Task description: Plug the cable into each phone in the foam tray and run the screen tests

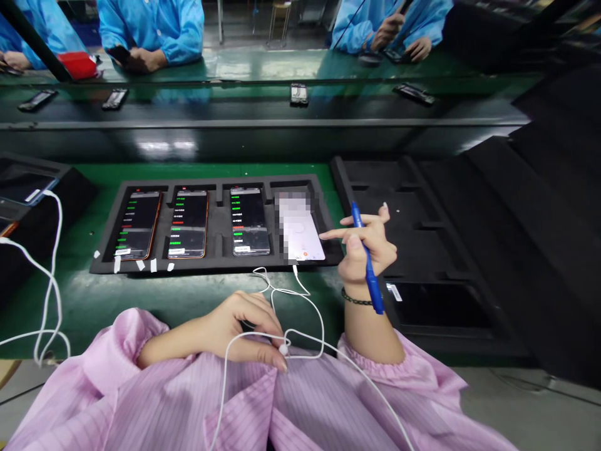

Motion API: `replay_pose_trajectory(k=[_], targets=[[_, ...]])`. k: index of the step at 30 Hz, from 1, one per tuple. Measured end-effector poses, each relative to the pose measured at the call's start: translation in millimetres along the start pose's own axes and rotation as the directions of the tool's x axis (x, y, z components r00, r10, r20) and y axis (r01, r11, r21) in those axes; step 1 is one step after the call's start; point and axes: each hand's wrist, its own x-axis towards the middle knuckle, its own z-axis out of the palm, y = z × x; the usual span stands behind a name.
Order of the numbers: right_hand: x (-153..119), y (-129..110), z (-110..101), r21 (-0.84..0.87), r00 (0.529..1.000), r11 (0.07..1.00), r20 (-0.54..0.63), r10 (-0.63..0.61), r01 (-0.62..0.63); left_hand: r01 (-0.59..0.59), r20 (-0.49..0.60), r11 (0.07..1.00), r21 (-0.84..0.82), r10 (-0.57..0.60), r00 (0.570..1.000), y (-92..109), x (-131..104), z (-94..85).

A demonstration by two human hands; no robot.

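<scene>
My left hand (pixel 248 326) is closed in a pinch on a white earphone cord (pixel 323 326), at a small white piece where the cord splits. The cord runs up to the bottom end of a lit smartphone (pixel 307 235), whose screen is partly pixelated. That phone lies in the rightmost slot of a black foam tray (pixel 216 266). A blue pen (pixel 369 263) is held between the fingers of my right hand (pixel 369 250). My right index finger reaches to the right edge of the lit screen; whether it touches cannot be made out.
Three phones with dark test-list screens (pixel 138 225) fill the tray's other slots. Another foam tray (pixel 385 194) with a dark phone (pixel 441 307) is at right. White cables (pixel 59 275) hang from phones at left. Behind, phone parts (pixel 299 94) lie on a line; people in blue sleeves (pixel 150 28) sit opposite.
</scene>
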Motion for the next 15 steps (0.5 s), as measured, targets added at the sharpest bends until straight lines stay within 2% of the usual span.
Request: replay_pose_trajectory(k=[4, 11, 15], targets=[[0.8, -0.7, 0.2, -0.032, 1.0, 0.999, 0.009, 0.01, -0.01, 0.007, -0.006, 1.0, -0.005, -0.007, 1.0, 0.0, -0.9, 0.3], [-0.3, 0.8, -2.5, 0.066, 0.998, 0.996, 0.014, -0.059, 0.058, 0.105, 0.013, 0.994, -0.007, -0.105, 0.994, -0.4, -2.7, 1.6], [-1.4, 4.9, -0.7, 0.092, 0.997, 0.993, -0.027, -0.069, 0.072, 0.131, 0.02, 0.99, -0.048, -0.13, 0.991, -0.1, -5.4, 0.5]])
